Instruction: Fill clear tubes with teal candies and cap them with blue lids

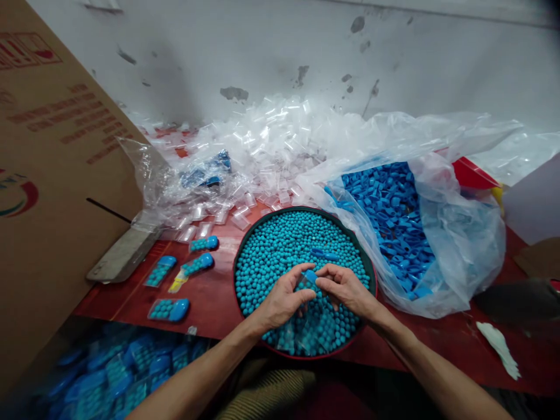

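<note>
Over a round basin (pixel 238 303) full of small blue balls (pixel 280 245), both hands meet. My left hand (pixel 282 298) has its thumb and fingers closed around a small clear plastic container, mostly hidden by the fingers. My right hand (pixel 346 287) pinches the blue cap (pixel 310 276) at the container's top end. Whether the cap is fully seated cannot be made out. A loose blue cap (pixel 324 255) lies on the balls just beyond the hands. Some clear plastic pieces (pixel 301 335) rest on the balls at the near side.
Clear empty containers (pixel 271 151) are heaped behind the basin. An open plastic bag (pixel 464 233) of blue caps (pixel 389 216) stands right. Several filled containers (pixel 168 310) lie left, with more (pixel 118 373) below the table edge. A cardboard box (pixel 56 175) rises at far left.
</note>
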The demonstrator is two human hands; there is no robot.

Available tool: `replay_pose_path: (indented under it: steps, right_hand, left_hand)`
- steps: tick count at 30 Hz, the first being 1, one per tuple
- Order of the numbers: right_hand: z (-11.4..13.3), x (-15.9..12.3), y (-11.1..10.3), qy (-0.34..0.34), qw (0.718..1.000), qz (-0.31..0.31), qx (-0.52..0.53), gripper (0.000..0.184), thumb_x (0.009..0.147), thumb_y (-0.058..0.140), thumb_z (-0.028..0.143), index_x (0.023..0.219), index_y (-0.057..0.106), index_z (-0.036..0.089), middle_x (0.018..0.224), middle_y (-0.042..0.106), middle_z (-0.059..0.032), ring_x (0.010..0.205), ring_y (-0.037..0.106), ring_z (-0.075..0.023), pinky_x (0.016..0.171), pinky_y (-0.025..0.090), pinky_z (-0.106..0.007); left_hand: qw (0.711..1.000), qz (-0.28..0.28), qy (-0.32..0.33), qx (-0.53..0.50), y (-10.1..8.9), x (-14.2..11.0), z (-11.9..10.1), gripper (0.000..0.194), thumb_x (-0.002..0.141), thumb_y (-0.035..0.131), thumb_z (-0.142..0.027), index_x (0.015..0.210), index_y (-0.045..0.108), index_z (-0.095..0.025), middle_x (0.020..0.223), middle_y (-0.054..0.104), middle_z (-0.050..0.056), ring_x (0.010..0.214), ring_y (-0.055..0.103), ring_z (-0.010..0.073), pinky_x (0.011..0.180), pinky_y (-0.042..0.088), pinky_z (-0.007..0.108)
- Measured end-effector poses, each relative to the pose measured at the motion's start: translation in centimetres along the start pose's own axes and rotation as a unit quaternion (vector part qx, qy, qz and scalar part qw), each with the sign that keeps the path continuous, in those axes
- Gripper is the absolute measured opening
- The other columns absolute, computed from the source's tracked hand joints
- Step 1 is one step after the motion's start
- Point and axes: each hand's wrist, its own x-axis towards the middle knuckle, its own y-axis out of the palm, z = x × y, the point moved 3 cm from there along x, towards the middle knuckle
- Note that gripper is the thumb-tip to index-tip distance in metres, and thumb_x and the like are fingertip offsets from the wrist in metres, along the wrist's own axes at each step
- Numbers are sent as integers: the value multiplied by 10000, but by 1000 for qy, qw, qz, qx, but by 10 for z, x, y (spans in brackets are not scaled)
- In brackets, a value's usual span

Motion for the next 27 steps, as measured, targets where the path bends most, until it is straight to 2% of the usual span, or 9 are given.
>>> replay_pose_path:
  steps: [4,7,10,13,15,17,20,23,27]
  right_hand:
    - [4,-7,7,-51,992,-59,-103,205,795,468,350,821,562,169,581,513,32,432,457,-81,425,405,-202]
    - [7,-18,15,-161,949,-128,-240,240,843,402,299,927,587,170,763,599,-37,687,558,-141,656,452,-262]
    - [0,-23,25,-216,910,-137,-326,327,863,341,263,1121,491,129,878,594,-103,802,562,-186,717,461,-316]
    - [-7,-21,28,-221,897,-116,-365,385,853,349,247,1210,404,113,958,571,-136,878,548,-220,743,469,-365]
    - [-5,-18,26,-217,910,-103,-337,407,837,389,246,1225,386,127,1040,543,-136,969,512,-231,815,443,-392]
    - [1,-15,20,-191,943,-76,-263,400,828,409,246,1219,393,165,1080,521,-110,971,513,-211,814,454,-367]
    - [8,-11,7,-103,987,-60,-106,377,799,455,272,1168,409,215,999,517,-61,675,565,-125,519,508,-244]
    - [10,-6,-4,-36,995,-88,12,333,707,574,302,998,468,179,826,520,-11,466,493,-65,373,453,-195]
    - [12,1,-5,-30,987,-129,96,460,631,650,321,1015,460,155,791,563,-6,503,553,-101,492,512,-268]
  left_hand:
    - [999,-30,7,9,0,0,-1,383,709,505,-185,1085,431,-189,641,458,-47,440,422,51,397,347,156]
    - [999,-45,13,0,0,2,-4,289,716,503,-196,1001,461,-183,654,457,-48,447,406,41,402,349,147]
    - [999,-45,-8,-24,0,4,-4,278,708,508,-198,980,456,-178,606,425,-62,397,373,33,353,309,140]
    - [997,-49,-32,-46,0,5,-1,294,707,514,-226,989,444,-186,597,418,-65,361,365,33,310,270,138]
    - [996,-61,-27,-59,-1,5,-1,296,714,519,-265,989,437,-193,607,431,-60,373,390,39,309,273,136]
    - [995,-67,-15,-70,-5,6,-3,306,721,520,-292,997,421,-204,609,436,-59,393,418,48,318,290,136]
    - [997,-45,-11,-63,-10,5,-3,322,717,531,-278,1006,405,-212,634,454,-56,418,452,54,339,318,137]
    - [998,-16,-14,-51,-13,3,0,309,731,514,-256,1013,396,-213,658,468,-52,415,463,50,351,326,137]
    - [999,-7,-2,-43,-9,0,-1,413,756,485,-262,1143,341,-242,716,479,-38,411,465,49,357,340,151]
